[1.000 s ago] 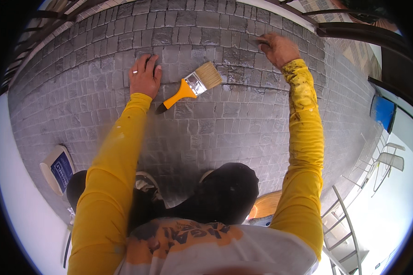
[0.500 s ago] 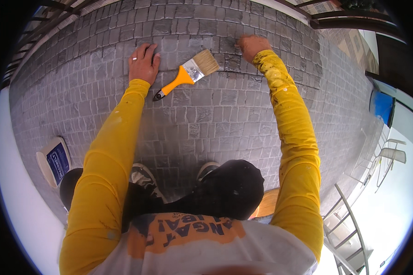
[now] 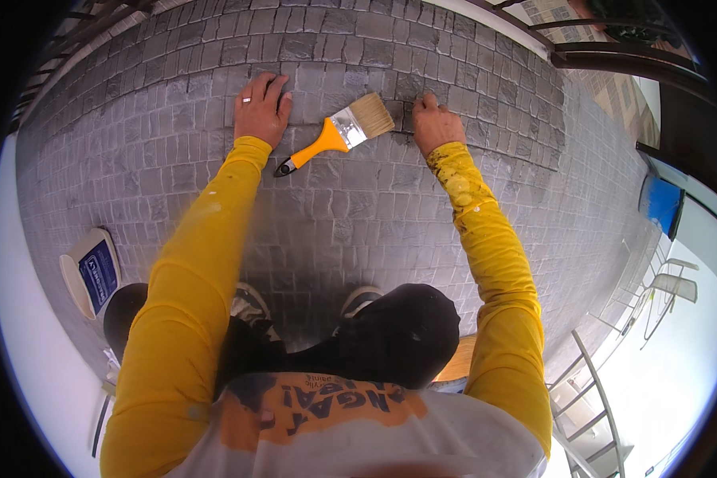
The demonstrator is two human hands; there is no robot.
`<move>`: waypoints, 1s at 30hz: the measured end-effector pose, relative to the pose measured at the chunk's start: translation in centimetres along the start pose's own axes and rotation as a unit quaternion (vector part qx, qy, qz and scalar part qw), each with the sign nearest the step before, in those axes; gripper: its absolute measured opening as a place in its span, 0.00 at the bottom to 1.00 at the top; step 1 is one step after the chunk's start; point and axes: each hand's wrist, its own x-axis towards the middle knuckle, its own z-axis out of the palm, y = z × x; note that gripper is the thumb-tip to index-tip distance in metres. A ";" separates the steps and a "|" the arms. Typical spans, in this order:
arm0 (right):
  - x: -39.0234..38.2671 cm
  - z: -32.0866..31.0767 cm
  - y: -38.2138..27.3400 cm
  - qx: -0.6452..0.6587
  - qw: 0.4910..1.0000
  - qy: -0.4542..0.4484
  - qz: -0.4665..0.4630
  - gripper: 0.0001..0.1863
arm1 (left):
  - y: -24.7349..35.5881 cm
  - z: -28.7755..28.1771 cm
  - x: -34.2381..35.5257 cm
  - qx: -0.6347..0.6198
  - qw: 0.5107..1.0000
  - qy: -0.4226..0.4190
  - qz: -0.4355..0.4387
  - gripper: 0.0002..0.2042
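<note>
A wide paintbrush (image 3: 322,142) with an orange handle and pale bristles lies diagonally on the grey stone-patterned floor (image 3: 342,207) between my hands. To its left, my left hand (image 3: 261,111) rests open on the floor, fingers apart, a ring on one. To its right, my right hand (image 3: 436,123) is closed near a darker, wet-looking patch of the pavers; I cannot make out what, if anything, its fingers grip. My yellow sleeves are stained, the right one with dark smears.
A white tub (image 3: 82,275) stands at the left. Dark railings (image 3: 613,60) edge the top. A blue object (image 3: 660,205), a wire chair (image 3: 671,285) and a ladder (image 3: 591,394) are at the right. Something wooden (image 3: 460,358) lies beside my right knee.
My right hand has moved left and then down toward me, closer to the bristles. My left hand has shifted slightly up and to the right.
</note>
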 end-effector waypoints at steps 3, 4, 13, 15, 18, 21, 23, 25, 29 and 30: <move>0.0 0.5 0.9 -0.025 0.999 0.015 -0.042 0.12 | -0.2 0.0 0.0 0.005 1.000 -0.007 -0.006 0.18; 0.0 0.5 1.3 -0.028 0.997 0.034 -0.071 0.12 | -0.2 0.0 0.0 0.009 1.000 -0.012 -0.008 0.18; -0.3 1.8 1.4 -0.039 0.994 0.036 -0.091 0.11 | -0.2 -0.1 0.1 -0.006 1.000 -0.015 -0.013 0.18; -0.3 1.6 2.1 -0.035 0.992 0.037 -0.117 0.11 | -0.3 -0.1 0.1 -0.008 1.000 -0.010 -0.010 0.18; 0.2 0.9 3.1 -0.032 0.989 0.053 -0.135 0.12 | -0.3 -0.2 0.2 -0.004 1.000 -0.026 -0.017 0.18; 0.6 0.2 3.3 -0.028 0.990 0.059 -0.123 0.15 | -0.2 -0.3 0.2 -0.009 0.999 -0.026 -0.017 0.18; 0.5 -0.1 3.0 -0.022 0.991 0.059 -0.119 0.17 | -0.1 -0.6 0.3 -0.010 1.000 -0.022 -0.017 0.18; 0.2 -0.3 2.8 -0.014 0.992 0.037 -0.120 0.18 | 0.0 -0.7 0.3 -0.009 0.998 -0.045 -0.030 0.18; 0.3 0.0 2.9 0.005 0.991 0.062 -0.120 0.14 | -0.2 -0.4 0.2 -0.016 0.999 -0.020 -0.021 0.18; 0.7 0.2 2.9 0.018 0.989 0.080 -0.125 0.13 | -0.3 -0.3 0.1 -0.014 0.999 -0.029 -0.026 0.18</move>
